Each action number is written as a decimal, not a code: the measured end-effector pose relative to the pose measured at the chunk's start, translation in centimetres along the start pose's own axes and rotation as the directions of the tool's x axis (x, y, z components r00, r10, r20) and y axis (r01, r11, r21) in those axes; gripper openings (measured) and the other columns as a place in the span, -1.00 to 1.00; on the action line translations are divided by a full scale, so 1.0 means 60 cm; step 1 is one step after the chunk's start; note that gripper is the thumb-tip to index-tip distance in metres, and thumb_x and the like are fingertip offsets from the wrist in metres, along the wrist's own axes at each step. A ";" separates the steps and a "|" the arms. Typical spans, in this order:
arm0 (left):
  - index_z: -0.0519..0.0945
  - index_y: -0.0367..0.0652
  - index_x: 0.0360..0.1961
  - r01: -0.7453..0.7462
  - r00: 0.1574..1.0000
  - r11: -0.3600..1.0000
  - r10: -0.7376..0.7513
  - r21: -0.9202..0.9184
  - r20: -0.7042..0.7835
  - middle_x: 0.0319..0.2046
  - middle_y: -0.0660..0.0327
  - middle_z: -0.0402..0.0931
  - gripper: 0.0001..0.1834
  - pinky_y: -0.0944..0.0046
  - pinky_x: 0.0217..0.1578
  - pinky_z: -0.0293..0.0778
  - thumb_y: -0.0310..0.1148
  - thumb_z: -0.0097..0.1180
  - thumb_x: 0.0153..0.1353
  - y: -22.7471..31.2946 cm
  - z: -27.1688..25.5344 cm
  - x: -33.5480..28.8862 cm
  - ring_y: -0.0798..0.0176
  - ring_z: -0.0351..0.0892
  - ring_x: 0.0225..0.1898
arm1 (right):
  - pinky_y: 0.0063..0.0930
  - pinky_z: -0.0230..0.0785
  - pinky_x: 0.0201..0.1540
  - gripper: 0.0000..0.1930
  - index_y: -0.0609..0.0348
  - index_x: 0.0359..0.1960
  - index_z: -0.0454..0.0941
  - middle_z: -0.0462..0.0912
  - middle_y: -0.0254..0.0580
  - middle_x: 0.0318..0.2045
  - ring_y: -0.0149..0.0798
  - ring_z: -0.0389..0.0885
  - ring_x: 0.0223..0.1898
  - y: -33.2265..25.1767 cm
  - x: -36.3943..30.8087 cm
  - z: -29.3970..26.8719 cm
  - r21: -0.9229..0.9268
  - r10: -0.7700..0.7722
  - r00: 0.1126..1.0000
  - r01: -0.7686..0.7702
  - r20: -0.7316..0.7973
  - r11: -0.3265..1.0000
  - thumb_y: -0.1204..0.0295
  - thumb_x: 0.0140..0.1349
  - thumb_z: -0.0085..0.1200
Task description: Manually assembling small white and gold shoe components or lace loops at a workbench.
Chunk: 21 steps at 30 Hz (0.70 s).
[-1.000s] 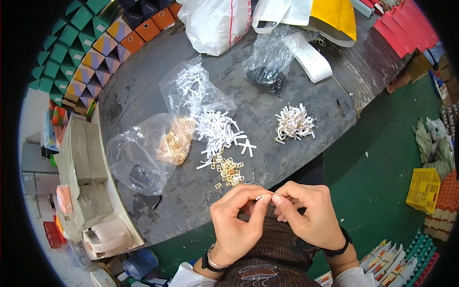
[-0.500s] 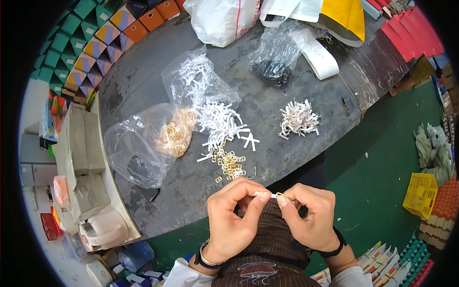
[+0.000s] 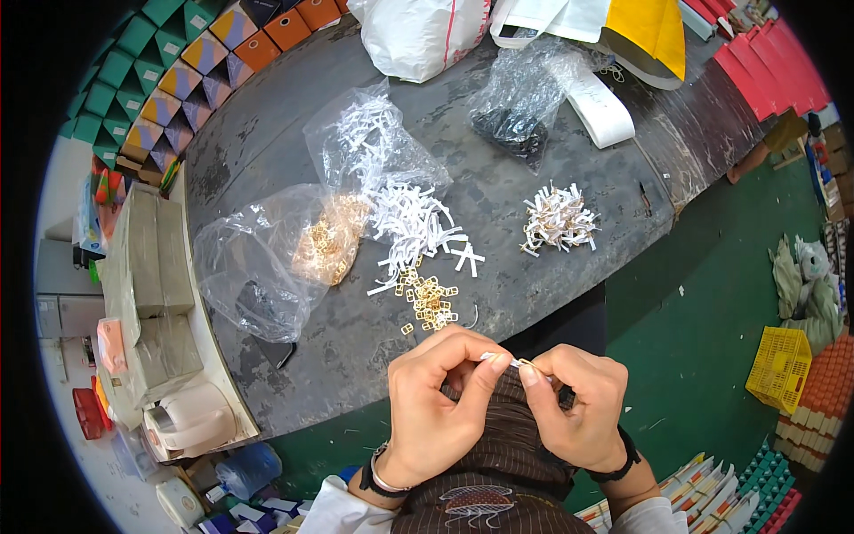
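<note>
A dark workbench [image 3: 525, 298] with a worn, patchy top carries most of the things. At its far edge stand a full white plastic bag [image 3: 422, 40] with a red line and, to the right of it, a white-and-yellow bag [image 3: 649, 40]. Toward the left edge lies a clear bag of gold-coloured buckles [image 3: 329, 245], overlapping a clear bag of white strips [image 3: 369, 133] that lies nearer the far edge. A clear bag with black contents [image 3: 511, 120] sits before the white-and-yellow bag, against a flat white band [image 3: 603, 116].

The left hand [image 3: 440, 400] and right hand [image 3: 578, 405] are just off the bench's near edge, over the person's brown striped apron [image 3: 498, 445].

A heap of loose white strips [image 3: 411, 222] spills from its bag toward the near edge; nearer that edge lies a small pile of gold-coloured slider buckles [image 3: 431, 303]. A separate heap of white strips with gold-coloured bits [image 3: 559, 220] lies toward the right corner.

Between the hands is one narrow white strip [image 3: 503, 359]. Left thumb and forefinger are closed in a pinch on one end; the right ones pinch the other, where a thin gold-coloured piece [image 3: 527, 362] shows, too small to tell how it joins the strip.
</note>
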<state>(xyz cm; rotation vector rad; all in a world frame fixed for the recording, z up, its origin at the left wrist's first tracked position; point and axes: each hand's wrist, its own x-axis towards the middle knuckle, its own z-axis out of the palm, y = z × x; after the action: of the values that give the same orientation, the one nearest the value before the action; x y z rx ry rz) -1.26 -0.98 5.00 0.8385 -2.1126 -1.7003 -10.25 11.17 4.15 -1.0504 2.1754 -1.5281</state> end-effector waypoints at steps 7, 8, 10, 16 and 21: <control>0.61 -0.33 -0.48 -0.049 0.998 0.998 0.049 0.027 -0.028 -0.49 0.20 0.57 -0.94 0.49 -0.50 0.31 -0.56 0.20 0.10 -0.003 0.005 -0.002 0.47 0.43 -0.52 | -0.56 0.17 -0.72 -0.90 0.25 -0.56 0.48 0.45 -0.26 -0.70 -0.39 0.37 -0.79 -0.002 -0.002 0.006 -0.079 -0.031 0.998 0.027 -0.047 0.996 0.63 0.05 0.14; 0.62 -0.33 -0.47 -0.070 0.996 0.997 0.072 0.030 -0.048 -0.49 0.19 0.57 -0.96 0.48 -0.50 0.33 -0.57 0.20 0.10 -0.002 0.007 -0.004 0.46 0.45 -0.51 | -0.55 0.17 -0.71 -0.90 0.25 -0.56 0.48 0.44 -0.25 -0.70 -0.39 0.37 -0.78 -0.003 -0.003 0.008 -0.094 -0.037 0.998 0.032 -0.048 0.995 0.63 0.05 0.14; 0.63 -0.32 -0.45 -0.119 0.990 0.993 0.121 0.029 -0.077 -0.47 0.17 0.58 -0.99 0.47 -0.49 0.36 -0.59 0.21 0.08 -0.001 0.016 -0.004 0.44 0.48 -0.50 | -0.53 0.18 -0.71 -0.90 0.24 -0.55 0.47 0.44 -0.25 -0.69 -0.37 0.38 -0.77 -0.001 -0.004 0.012 -0.131 -0.042 0.996 0.031 -0.081 0.991 0.63 0.05 0.14; 0.67 -0.30 -0.36 -0.338 0.911 0.929 0.362 0.149 -0.197 -0.39 0.12 0.61 -0.87 0.40 -0.48 0.53 -0.63 0.24 0.01 -0.015 0.035 -0.012 0.28 0.63 -0.46 | -0.46 0.24 -0.68 -0.93 0.25 -0.53 0.48 0.44 -0.21 -0.68 -0.26 0.42 -0.73 -0.004 -0.005 0.027 -0.205 -0.098 0.978 0.059 -0.186 0.977 0.62 0.06 0.11; 0.68 -0.29 -0.34 -0.420 0.857 0.906 0.417 0.060 -0.303 -0.35 0.07 0.62 -0.82 0.39 -0.41 0.54 -0.65 0.27 -0.04 -0.035 0.049 -0.015 0.23 0.65 -0.41 | -0.44 0.27 -0.66 -0.96 0.29 -0.50 0.50 0.47 -0.18 -0.66 -0.22 0.45 -0.72 -0.003 -0.009 0.036 -0.192 -0.108 0.960 0.058 -0.260 0.980 0.61 0.06 0.10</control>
<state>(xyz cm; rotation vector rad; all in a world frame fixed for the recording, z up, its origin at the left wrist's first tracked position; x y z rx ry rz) -1.69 1.64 2.34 0.5430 -1.8965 -1.2581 -8.53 10.00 3.37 -1.0538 2.5281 -1.6149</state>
